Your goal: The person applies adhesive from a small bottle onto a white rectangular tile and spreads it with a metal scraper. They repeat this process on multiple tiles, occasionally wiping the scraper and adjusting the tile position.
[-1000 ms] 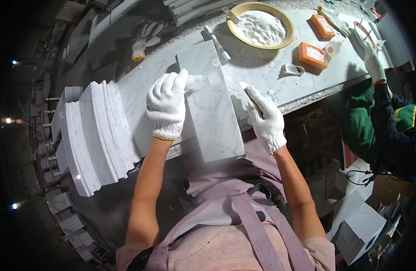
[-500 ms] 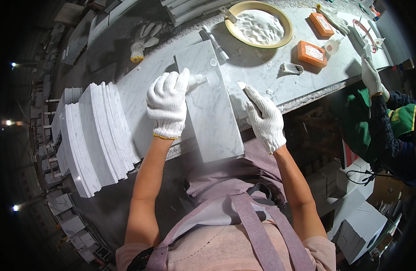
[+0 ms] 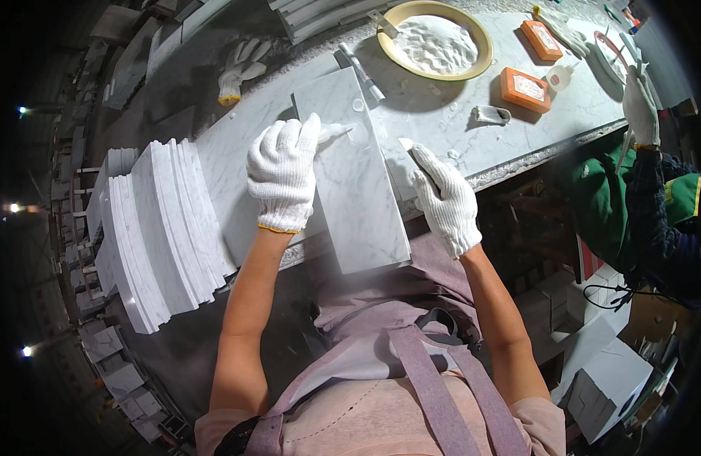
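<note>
As a glossy patch [image 3: 360,137] gleams on a long, grey-veined slab of pale marble [image 3: 358,197], a worker's left hand [image 3: 282,178], in a white knit glove, closes around a small translucent squeeze bottle [image 3: 331,132] with a tapered nozzle aimed at the spot. The slab lies across a pale stone bench [image 3: 248,171], its near end jutting past the front edge toward the worker. Beside the slab's right side, the white-gloved right hand [image 3: 445,199] keeps its grip narrow, thumb and fingers pinching a small, pointed white piece [image 3: 406,143]; how far it runs into the glove cannot be told. Whether the nozzle touches the stone is also unclear. Good work here likely calls for a low nozzle, light, even squeezes and a steady wrist, with the flow confined to the patch and no weight put on the overhanging end.
</note>
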A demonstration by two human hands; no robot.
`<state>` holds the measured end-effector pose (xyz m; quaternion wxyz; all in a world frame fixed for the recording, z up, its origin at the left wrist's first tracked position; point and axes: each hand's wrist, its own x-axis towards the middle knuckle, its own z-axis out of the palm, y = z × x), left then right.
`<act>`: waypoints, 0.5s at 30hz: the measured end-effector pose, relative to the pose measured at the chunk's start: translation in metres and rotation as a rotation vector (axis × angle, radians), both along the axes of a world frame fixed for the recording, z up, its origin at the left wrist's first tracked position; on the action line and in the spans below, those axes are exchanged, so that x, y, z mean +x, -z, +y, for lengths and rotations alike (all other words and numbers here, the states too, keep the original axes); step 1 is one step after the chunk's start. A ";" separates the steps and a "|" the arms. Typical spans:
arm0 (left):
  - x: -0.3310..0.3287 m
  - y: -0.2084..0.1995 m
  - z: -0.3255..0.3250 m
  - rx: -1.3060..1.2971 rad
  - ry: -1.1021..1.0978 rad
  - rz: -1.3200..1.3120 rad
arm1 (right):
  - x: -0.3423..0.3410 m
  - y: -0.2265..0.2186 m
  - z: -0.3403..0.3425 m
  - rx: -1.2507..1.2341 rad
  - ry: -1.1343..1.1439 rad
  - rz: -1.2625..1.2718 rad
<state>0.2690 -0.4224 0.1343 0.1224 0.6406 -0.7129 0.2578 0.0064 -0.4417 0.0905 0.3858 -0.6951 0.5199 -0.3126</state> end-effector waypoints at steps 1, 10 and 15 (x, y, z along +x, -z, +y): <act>0.000 0.000 0.000 0.002 0.003 0.001 | 0.000 0.001 0.000 -0.001 0.001 0.005; -0.001 -0.003 0.000 0.021 0.002 0.026 | -0.001 0.001 0.001 -0.001 -0.016 -0.027; -0.001 -0.002 0.000 0.014 0.003 0.019 | -0.001 -0.001 0.001 0.029 -0.014 -0.036</act>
